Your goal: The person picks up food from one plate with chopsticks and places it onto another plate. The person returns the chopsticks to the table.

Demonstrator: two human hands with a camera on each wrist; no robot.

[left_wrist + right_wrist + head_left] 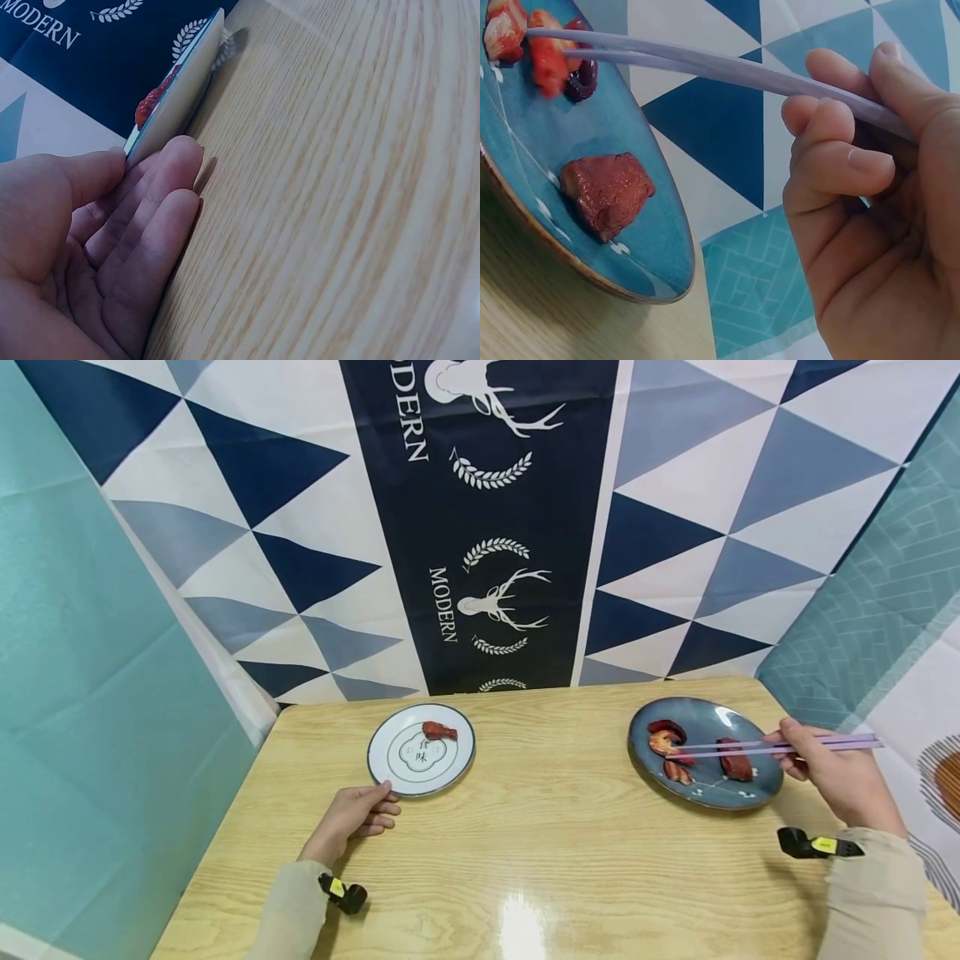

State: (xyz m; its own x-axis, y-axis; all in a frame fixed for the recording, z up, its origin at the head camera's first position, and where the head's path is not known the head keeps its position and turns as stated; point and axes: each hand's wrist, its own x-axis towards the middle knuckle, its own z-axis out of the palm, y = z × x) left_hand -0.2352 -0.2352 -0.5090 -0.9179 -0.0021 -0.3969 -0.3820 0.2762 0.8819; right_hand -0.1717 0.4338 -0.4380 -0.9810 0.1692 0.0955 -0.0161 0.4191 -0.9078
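My left hand (356, 814) pinches the near-left rim of a white plate (390, 768) with a dark edge, thumb on top and fingers beneath. On that plate lies a small reddish-brown drumstick (439, 732). My right hand (843, 777) holds a pair of light purple chopsticks (705, 64) reaching over a blue plate (701, 714). Their tips meet an orange-red shrimp-like piece (549, 64) at the plate's left side; whether they squeeze it I cannot tell. A dark red curved piece and another orange-red piece lie beside it. A brown meat piece (609, 193) sits below the chopsticks.
Both plates stand on a light wooden table (525, 827), well apart. Behind it hangs a patterned cloth (510, 652), with teal cloth (82, 693) along the left side. Each wrist wears a small black camera (348, 897).
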